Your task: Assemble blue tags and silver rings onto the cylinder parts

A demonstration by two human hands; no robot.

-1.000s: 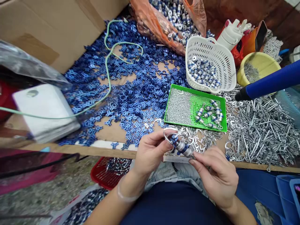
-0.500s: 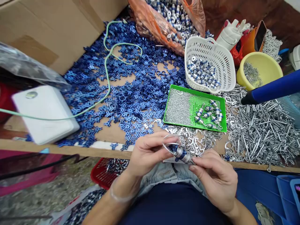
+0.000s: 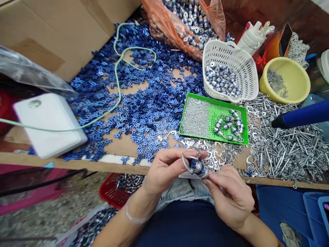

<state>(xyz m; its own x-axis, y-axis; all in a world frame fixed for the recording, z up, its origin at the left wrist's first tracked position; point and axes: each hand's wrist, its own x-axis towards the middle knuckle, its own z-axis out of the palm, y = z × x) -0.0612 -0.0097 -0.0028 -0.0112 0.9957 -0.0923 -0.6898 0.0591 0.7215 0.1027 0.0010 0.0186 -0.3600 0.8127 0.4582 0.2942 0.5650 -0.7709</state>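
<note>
Between my two hands, just off the table's front edge, is a silver and blue cylindrical part (image 3: pixel 199 168) with curved metal pieces at its left end. My left hand (image 3: pixel 164 168) pinches the curved pieces between thumb and fingers. The fingertips of my right hand (image 3: pixel 230 195) are closed on the cylinder's right end, hiding that tip. Behind the hands, a green tray (image 3: pixel 183 118) holds small silver pieces on its left and several blue and silver cylinders on its right. Flat silver hooks (image 3: pixel 212 151) lie between tray and hands.
Blue branched pieces (image 3: pixel 154 99) cover the table's left and middle. A white basket (image 3: pixel 245 65), yellow bowl (image 3: pixel 300 79) and orange bag (image 3: pixel 174 31) stand behind. Silver rods (image 3: pixel 290 144) are heaped right, under a blue pole (image 3: pixel 305 114). A white box (image 3: pixel 50 127) sits left.
My right hand has shifted slightly left, nearer my left hand. My left hand and the part's curved end have moved a little right. The blue pole sits lower and farther right.
</note>
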